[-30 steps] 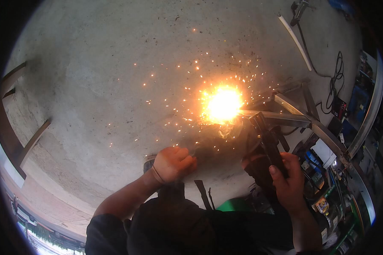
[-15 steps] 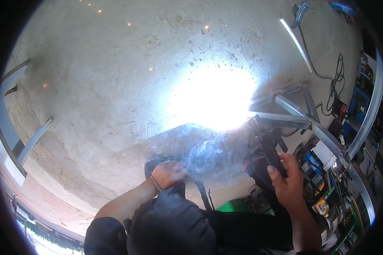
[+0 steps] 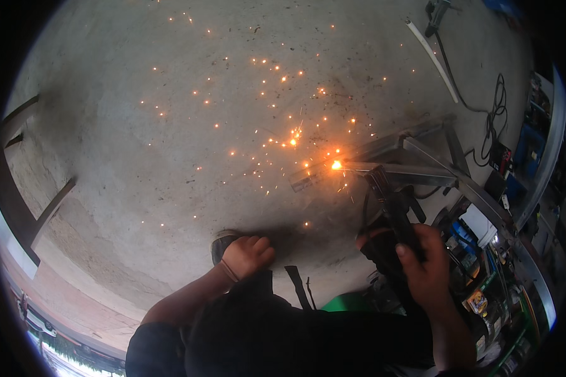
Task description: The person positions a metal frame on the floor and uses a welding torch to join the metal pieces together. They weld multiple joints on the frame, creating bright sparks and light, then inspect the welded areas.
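Note:
My right hand (image 3: 424,257) grips a dark welding electrode holder (image 3: 393,207), thumb along its handle. The holder points away from me, its front end close to a steel frame (image 3: 421,169) of square tubes lying on the floor. On the frame's left end a weld spot (image 3: 337,164) glows orange, and sparks (image 3: 294,142) scatter over the floor around it. I cannot make out an electrode in the holder. My left hand (image 3: 248,256) is closed in a fist near my knee, above a shoe (image 3: 222,244), with nothing visible in it.
A pale strip (image 3: 432,61) lies on the concrete at the far right, beside a corded power tool (image 3: 439,17). A black cable (image 3: 498,113) coils near the frame. Tools and boxes crowd the right side. Metal legs (image 3: 53,204) stand at the left.
The blinding white arc and its smoke are gone; an orange glow and many sparks show instead. Both hands stay nearly in place, the left fist slightly shifted.

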Available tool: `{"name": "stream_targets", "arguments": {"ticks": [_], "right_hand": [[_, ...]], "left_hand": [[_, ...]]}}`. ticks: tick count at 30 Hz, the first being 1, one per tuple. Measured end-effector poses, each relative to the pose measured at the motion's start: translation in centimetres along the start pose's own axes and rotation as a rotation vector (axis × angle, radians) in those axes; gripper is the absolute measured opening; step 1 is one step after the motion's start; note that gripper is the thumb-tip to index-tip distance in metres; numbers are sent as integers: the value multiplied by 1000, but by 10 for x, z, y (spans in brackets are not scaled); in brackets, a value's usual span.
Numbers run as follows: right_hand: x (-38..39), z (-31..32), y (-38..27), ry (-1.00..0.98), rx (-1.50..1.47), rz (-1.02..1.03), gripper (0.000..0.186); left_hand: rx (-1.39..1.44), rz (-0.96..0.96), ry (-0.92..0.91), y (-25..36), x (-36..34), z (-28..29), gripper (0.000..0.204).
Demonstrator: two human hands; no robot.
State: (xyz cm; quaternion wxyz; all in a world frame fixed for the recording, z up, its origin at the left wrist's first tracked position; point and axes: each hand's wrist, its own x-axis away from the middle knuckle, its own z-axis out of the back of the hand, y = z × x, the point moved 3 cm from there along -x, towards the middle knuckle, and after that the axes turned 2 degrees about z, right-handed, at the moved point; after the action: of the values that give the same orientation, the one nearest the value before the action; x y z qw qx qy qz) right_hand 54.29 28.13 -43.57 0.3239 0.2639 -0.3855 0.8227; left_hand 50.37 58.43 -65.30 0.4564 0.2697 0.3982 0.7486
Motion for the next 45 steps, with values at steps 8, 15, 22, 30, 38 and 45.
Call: {"name": "stream_targets", "arguments": {"ticks": [8, 15, 22, 30, 38, 45], "right_hand": [[2, -2, 2, 11, 47, -73, 29], [29, 7, 33, 144, -29, 24, 41], [41, 25, 21, 170, -262, -151, 42], [15, 8, 21, 65, -236, -145, 37], [5, -2, 25, -4, -198, -119, 37], [5, 3, 17, 14, 39, -117, 35]], "left_hand": [[27, 75, -4, 1, -3, -1, 14], [8, 24, -49, -3, 2, -4, 15], [106, -7, 225, 16, -46, 49, 21], [-124, 185, 375, 3, -154, 76, 19], [0, 131, 322, 14, -147, 52, 19], [169, 160, 226, 8, -117, 46, 22]]}}
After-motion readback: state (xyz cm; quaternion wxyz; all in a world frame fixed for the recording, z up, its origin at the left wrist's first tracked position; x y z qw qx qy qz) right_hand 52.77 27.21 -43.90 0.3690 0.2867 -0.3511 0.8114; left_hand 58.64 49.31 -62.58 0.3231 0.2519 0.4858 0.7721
